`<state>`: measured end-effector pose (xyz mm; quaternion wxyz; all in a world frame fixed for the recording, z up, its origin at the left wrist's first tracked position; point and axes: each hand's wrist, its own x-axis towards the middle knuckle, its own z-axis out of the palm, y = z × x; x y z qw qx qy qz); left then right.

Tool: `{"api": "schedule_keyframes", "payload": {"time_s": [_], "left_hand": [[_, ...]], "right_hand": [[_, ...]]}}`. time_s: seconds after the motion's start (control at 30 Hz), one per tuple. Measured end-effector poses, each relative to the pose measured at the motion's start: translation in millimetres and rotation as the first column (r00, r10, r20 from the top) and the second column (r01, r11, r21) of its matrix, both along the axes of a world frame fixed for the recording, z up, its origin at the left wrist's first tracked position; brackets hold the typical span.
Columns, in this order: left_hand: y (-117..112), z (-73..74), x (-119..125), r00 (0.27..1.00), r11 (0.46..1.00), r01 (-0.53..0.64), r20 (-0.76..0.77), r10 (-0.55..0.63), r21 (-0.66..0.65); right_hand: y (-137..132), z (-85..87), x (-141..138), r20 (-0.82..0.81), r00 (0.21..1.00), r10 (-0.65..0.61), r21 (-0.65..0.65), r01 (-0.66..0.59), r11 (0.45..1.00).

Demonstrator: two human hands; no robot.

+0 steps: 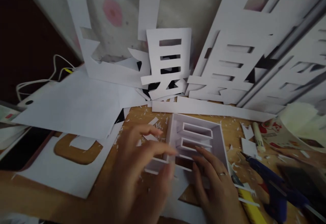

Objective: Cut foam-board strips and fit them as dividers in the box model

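Observation:
A white foam-board letter shape with raised walls (219, 139) lies on the wooden table (234, 132) in front of me. My left hand (137, 169) rests at its left side, fingers spread, fingertips touching its left wall; the hand is blurred. My right hand (216, 186), with a ring on one finger, lies on the lower part of the shape, fingers stretched out over its inner strips. Neither hand grips anything.
Large white cut-out characters (168, 61) lean against the wall behind. White sheets (76, 105) cover the table's left. A blue glue gun (270, 183), a yellow knife (249, 203) and a glue stick (258, 137) lie to the right, among paper scraps. White cables (51, 78) trail at far left.

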<state>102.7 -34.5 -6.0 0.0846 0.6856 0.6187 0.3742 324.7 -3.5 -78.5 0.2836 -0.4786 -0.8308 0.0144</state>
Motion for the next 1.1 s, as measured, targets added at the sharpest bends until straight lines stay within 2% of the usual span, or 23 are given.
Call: {"api": "schedule_keyframes", "payload": {"time_s": [0.07,0.13,0.3,0.43,0.63,0.97,1.1], "left_hand": [[19.8,-1.2,6.4,0.997,0.994,0.066,-0.037,-0.069,-0.085],[33.4,-8.8,15.6,0.984,0.976,0.112,-0.115,-0.135,-0.185],[46.0,-25.3,34.8,0.925,0.922,0.114,-0.298,-0.234,-0.371],[48.8,-30.5,42.1,0.912,0.923,0.068,-0.351,-0.211,-0.378],[50.1,-37.9,47.3,0.923,0.912,0.032,-0.337,-0.183,-0.409],[52.3,-37.3,48.4,0.944,0.901,0.034,-0.283,-0.171,-0.433],[53.6,-36.8,48.3,0.954,0.876,0.031,-0.246,-0.169,-0.481]], "right_hand": [[1.0,-0.4,-0.1,-0.001,1.0,0.008,0.004,-0.008,1.0],[1.7,-0.7,-0.7,-0.004,1.0,0.01,0.013,-0.01,1.0],[0.9,0.4,-2.2,-0.012,1.0,0.018,0.03,-0.017,0.999],[0.4,0.4,-1.8,-0.024,1.0,0.019,0.037,-0.018,0.999],[2.9,-1.1,-1.1,-0.008,1.0,0.022,0.063,-0.022,0.998],[2.1,1.3,-1.0,0.007,0.999,0.032,0.073,-0.032,0.997],[4.1,0.6,-1.9,0.001,1.0,0.027,0.058,-0.027,0.998]]}}
